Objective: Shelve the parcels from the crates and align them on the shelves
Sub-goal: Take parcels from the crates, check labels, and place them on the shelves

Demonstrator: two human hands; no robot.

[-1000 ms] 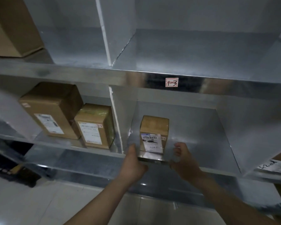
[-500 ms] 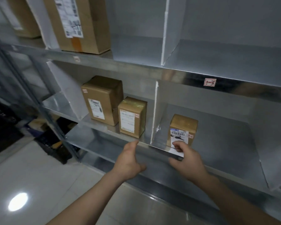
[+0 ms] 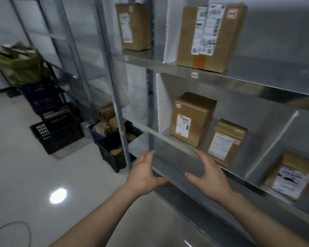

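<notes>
Both hands are empty, fingers spread: the left hand (image 3: 144, 175) and right hand (image 3: 208, 175) hover apart in front of the shelf (image 3: 177, 139) edge. Just beyond the right fingers (image 3: 201, 155) stand two parcels, a taped one (image 3: 227, 142) and a taller one (image 3: 193, 119). Another parcel (image 3: 291, 174) sits farther right. Left of the left fingers, crates (image 3: 57, 132) rest on the floor (image 3: 25, 175).

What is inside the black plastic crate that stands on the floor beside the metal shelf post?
The black plastic crate holds several brown cardboard parcels, piled loosely. The grey metal post covers part of them, and the lower layers are hidden, so their number is unclear.
</notes>
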